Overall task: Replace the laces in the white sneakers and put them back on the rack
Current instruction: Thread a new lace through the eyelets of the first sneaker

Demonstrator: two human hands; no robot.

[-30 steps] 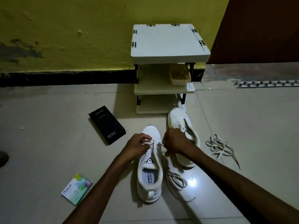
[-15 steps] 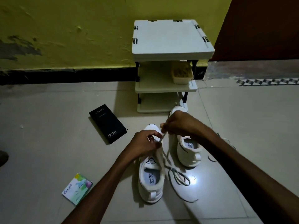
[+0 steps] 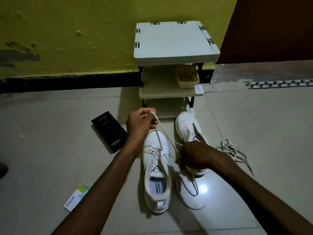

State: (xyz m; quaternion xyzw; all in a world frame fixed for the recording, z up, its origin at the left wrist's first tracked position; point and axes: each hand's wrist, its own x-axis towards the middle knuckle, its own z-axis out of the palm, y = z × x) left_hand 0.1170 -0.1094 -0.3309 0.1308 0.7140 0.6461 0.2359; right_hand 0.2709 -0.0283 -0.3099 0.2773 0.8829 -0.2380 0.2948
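Lace: I see the white lace [image 3: 166,135] stretched from my left fingers [image 3: 149,116] down to my right fingers [image 3: 182,161].
Left hand: my left hand [image 3: 138,126] is curled tight around the lace, raised beyond the toe of the near sneaker [image 3: 156,168].
Right hand: my right hand [image 3: 194,156] pinches the lace just beside that sneaker's eyelets.
Second sneaker: the second sneaker [image 3: 185,126] lies partly under my right hand, its toe towards the rack [image 3: 176,41].
Loose laces: the loose laces [image 3: 232,150] are heaped on the floor, right of my right fingers.
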